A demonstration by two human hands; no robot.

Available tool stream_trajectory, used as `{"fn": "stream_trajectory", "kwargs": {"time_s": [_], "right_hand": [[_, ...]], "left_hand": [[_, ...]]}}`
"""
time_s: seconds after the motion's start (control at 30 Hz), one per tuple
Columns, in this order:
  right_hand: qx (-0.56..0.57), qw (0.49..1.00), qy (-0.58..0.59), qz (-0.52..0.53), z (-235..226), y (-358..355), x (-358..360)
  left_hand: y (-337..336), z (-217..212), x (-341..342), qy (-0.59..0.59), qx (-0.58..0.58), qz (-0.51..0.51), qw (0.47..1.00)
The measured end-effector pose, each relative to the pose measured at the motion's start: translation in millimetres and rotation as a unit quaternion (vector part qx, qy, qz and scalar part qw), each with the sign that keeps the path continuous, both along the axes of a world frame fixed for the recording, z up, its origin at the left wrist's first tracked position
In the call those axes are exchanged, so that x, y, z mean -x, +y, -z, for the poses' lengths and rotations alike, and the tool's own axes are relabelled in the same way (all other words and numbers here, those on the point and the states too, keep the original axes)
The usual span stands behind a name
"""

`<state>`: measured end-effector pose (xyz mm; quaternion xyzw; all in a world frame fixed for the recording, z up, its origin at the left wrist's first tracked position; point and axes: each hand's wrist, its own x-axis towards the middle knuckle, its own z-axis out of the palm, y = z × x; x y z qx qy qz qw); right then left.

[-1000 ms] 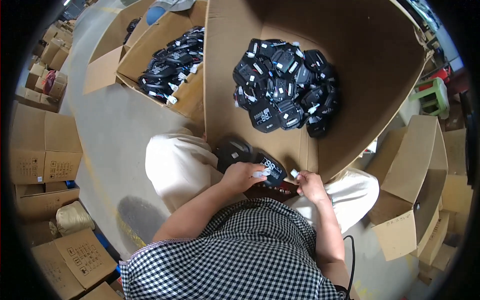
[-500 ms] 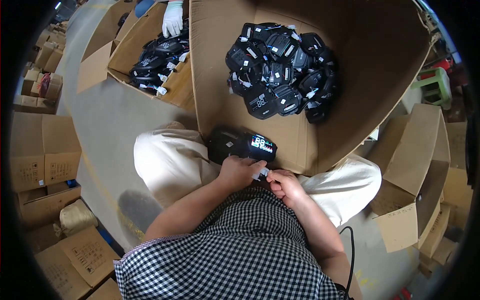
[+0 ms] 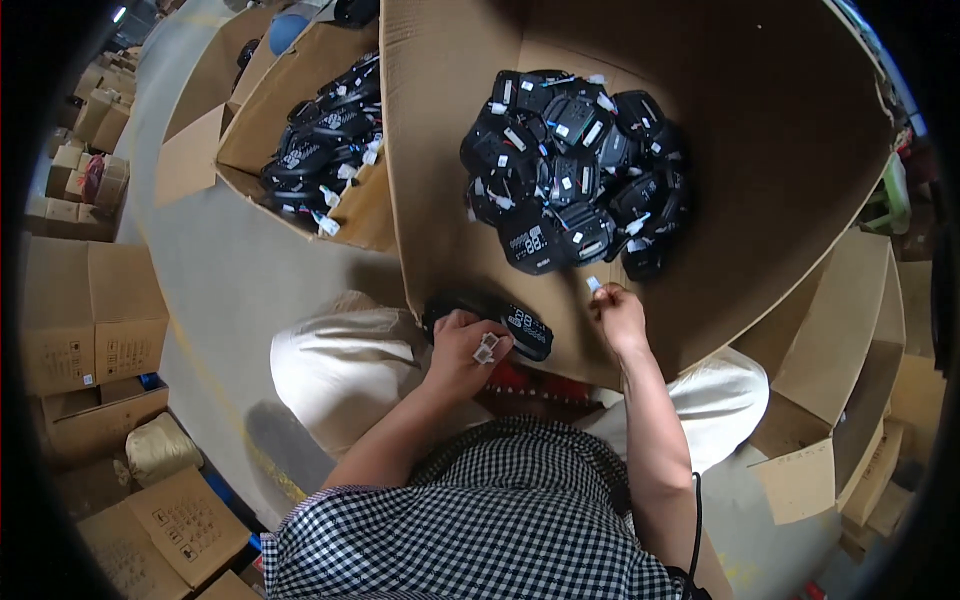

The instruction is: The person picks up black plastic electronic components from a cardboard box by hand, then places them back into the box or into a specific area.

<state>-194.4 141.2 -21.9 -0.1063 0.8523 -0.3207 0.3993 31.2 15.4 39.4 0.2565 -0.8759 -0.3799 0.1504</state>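
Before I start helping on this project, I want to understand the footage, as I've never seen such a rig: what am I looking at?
There is no machine here, just a person's two bare hands. The view comes from the left of two fisheye cameras worn on the head, looking down, so straight edges bend and the checked shirt shows below.

The left hand holds a white plug connector; the right hand pinches a small whitish plug. A black digital display unit lies beside the left hand. Beyond, a large open cardboard box holds a pile of similar units, and a smaller box to the left holds more.
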Motion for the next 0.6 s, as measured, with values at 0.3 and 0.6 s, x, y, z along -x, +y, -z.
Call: {"fn": "stream_trajectory", "kwargs": {"time_s": [0.3, 0.6], "right_hand": [[0.024, 0.963, 0.175, -0.206, 90.2, -97.0, -8.2], [0.27, 0.938, -0.18, -0.12, -39.8, 19.7, -5.5]], "left_hand": [[-23.1, -18.1, 22.8, 0.127, -0.324, -0.174, 0.921], [-42.3, 13.7, 13.1, 0.057, -0.508, -0.238, 0.826]]}}
